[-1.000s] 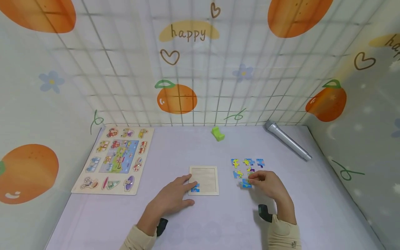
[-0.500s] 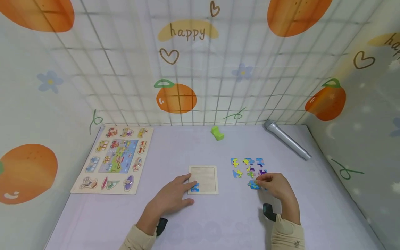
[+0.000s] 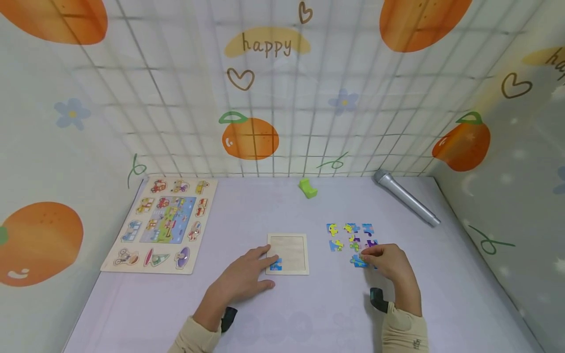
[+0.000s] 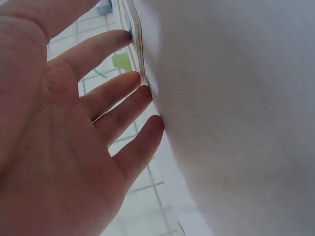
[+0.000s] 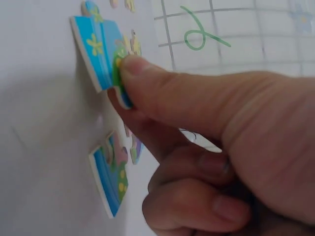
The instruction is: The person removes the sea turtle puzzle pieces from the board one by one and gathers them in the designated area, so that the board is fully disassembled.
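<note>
My left hand (image 3: 244,277) lies with fingers spread over the left edge of a small square wooden puzzle tray (image 3: 307,255). In the left wrist view, fingertips (image 4: 125,37) touch the tray's edge. A blue jigsaw piece (image 3: 275,264) sits in the tray's lower left corner, partly under a finger. To the right, my right hand (image 3: 388,262) pinches another blue jigsaw piece (image 5: 93,49) between thumb and index finger. Below it in the right wrist view is a blue, green and pink piece (image 5: 112,177). Several loose pieces (image 3: 335,245) lie just beyond that hand.
A large wooden board with vehicle pictures (image 3: 147,267) lies on the left. At the back are a light green block (image 3: 308,188) and, further right, a silver microphone (image 3: 408,198). Printed curtains over a wire grid (image 3: 304,147) close off the back and sides.
My right hand has shifted a little to the right with the pinched piece, uncovering some loose pieces; over the last half second it barely moves. The left hand stays on the tray.
</note>
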Demonstrator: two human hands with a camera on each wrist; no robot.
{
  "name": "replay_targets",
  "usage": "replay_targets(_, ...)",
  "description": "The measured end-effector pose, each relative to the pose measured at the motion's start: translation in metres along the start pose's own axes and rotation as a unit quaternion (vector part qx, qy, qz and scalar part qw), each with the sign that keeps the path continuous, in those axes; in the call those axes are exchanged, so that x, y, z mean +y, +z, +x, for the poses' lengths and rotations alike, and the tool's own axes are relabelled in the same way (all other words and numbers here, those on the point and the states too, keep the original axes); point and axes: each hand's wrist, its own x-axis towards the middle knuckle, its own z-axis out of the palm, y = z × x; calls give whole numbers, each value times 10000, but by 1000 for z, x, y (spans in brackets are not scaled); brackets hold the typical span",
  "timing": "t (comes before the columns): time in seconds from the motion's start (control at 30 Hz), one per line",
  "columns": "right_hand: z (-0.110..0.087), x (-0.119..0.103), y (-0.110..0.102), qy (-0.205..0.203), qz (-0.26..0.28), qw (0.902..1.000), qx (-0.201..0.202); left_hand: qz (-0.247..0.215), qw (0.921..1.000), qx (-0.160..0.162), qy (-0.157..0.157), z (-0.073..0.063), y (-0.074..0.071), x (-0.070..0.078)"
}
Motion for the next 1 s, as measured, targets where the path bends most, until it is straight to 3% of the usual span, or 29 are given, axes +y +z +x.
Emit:
replay_targets(0.63,-2,0,-2,-100,-110,9999,-35,-70,10000,-30,-31,1,-2,0)
replay_targets(1.0,1,-2,0,75,-158,9998,-37,-118,9999,16,-45,1,-2,1)
